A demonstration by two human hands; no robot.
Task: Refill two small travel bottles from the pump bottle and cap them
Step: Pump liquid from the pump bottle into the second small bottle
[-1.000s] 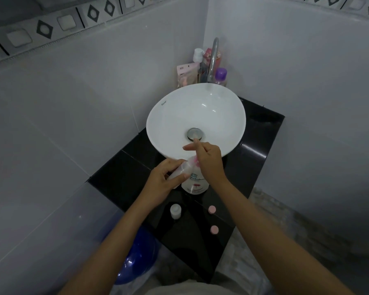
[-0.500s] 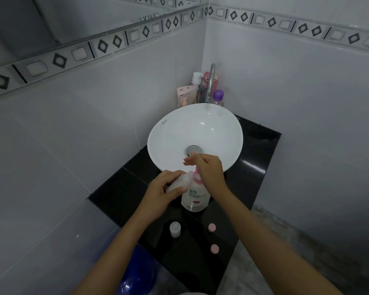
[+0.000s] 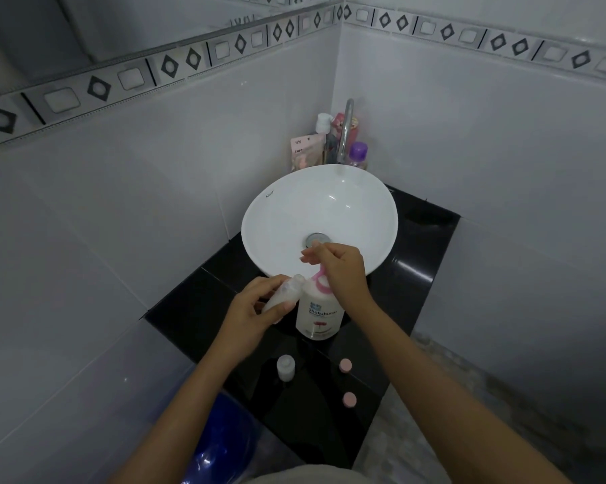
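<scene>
A white pump bottle [image 3: 318, 314] with a pink pump head stands on the black counter [image 3: 189, 309] in front of the basin. My right hand [image 3: 340, 270] rests on top of the pump head, fingers bent over it. My left hand [image 3: 256, 309] grips a small clear travel bottle [image 3: 284, 295], tilted with its open mouth up against the pink spout. A second small travel bottle [image 3: 285, 367] stands upright and uncapped nearer to me. Two pink caps [image 3: 345, 365] [image 3: 349, 399] lie on the counter to its right.
A white round basin [image 3: 270, 218] fills the back of the counter, with a chrome tap [image 3: 346, 131] and several toiletries [image 3: 306, 151] behind it in the corner. Tiled walls close in left and right. A blue object [image 3: 221, 445] sits below the counter's left edge.
The view has tilted upward, so the counter sits lower in frame. Both hands keep the same hold at the pump bottle and the tilted travel bottle.
</scene>
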